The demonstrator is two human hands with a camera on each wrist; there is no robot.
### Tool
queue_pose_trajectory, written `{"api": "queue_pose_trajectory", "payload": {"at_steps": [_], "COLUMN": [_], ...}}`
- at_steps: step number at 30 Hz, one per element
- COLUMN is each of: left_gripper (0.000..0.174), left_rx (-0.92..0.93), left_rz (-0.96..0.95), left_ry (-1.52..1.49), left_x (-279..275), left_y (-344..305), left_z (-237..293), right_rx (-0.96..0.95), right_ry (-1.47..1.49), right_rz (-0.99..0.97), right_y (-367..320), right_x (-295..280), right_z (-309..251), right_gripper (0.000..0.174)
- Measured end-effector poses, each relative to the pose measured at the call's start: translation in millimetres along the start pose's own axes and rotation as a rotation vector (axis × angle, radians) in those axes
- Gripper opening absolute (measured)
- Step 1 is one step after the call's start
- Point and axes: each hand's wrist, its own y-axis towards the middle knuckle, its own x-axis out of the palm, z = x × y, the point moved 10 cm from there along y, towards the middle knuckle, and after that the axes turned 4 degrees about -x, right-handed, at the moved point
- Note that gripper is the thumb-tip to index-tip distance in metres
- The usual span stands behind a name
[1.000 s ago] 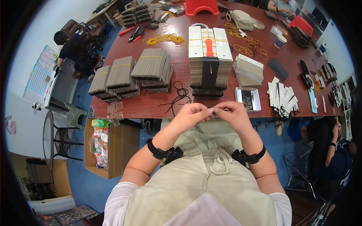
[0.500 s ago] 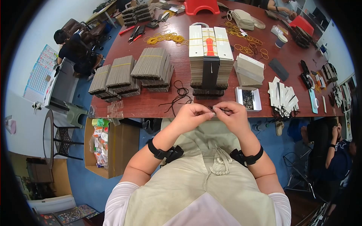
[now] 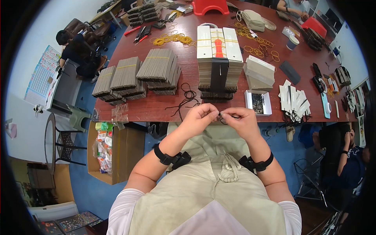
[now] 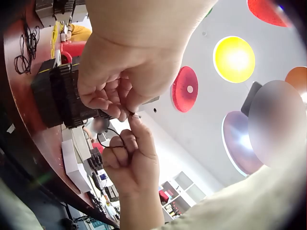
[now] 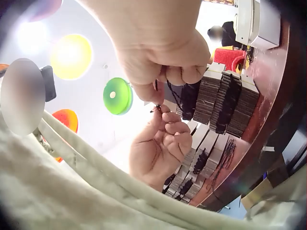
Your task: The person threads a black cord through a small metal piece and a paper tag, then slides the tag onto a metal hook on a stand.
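Fingertip to fingertip, my left hand [image 3: 199,120] and right hand [image 3: 242,122] meet just over the table's front edge. Both pinch a thin black cord [image 5: 158,108] between thumb and index finger. A small dark knot-like bit of it shows between the fingertips in the right wrist view. From there the cord loops round by the right hand's curled fingers, as the left wrist view shows. Straight ahead stands a tall banded stack of white-topped cards [image 3: 204,51], with a black strip down its front. Loose black cords [image 3: 189,96] lie on the table to the left.
Banded grey card stacks [image 3: 156,64] stand at left on the red-brown table [image 3: 129,113]. A small white box [image 3: 265,103] with dark bits and fanned white tags [image 3: 291,100] lie at right. Yellow rubber bands [image 3: 172,40] and a red stool [image 3: 210,7] are farther back.
My fingertips have drawn slightly apart, the left hand rising a little, and a dark bit of cord now shows between them. The things on the table stay put.
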Motion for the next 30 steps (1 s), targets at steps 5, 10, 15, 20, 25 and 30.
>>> {"api": "queue_pose_trajectory", "payload": {"at_steps": [5, 10, 15, 20, 25, 30], "left_gripper": [0.007, 0.004, 0.017, 0.032, 0.039, 0.034], "left_rx": [0.226, 0.235, 0.058, -0.457, -0.575, -0.487], "left_rz": [0.143, 0.133, -0.405, -0.29, -0.238, -0.238], "left_ry": [0.203, 0.203, -0.206, -0.426, -0.174, -0.178], "left_x": [-10, -9, 20, 44, 36, 21], "left_y": [-4, -5, -3, 4, 3, 5], "left_z": [22, 32, 13, -38, -56, -57], "right_rx": [-0.013, -0.029, -0.21, -0.443, -0.369, -0.217], "right_ry": [-0.048, 0.003, -0.217, -0.451, -0.586, -1.034], "right_rz": [0.007, -0.008, -0.164, -0.3, -0.278, 0.239], "right_y": [-3, -5, -1, -3, 23, 73], "right_x": [-3, -12, -13, 21, -23, -134], "right_z": [-7, -5, -20, -46, -26, 7], "right_gripper": [0.013, 0.01, 0.01, 0.014, 0.011, 0.021]}}
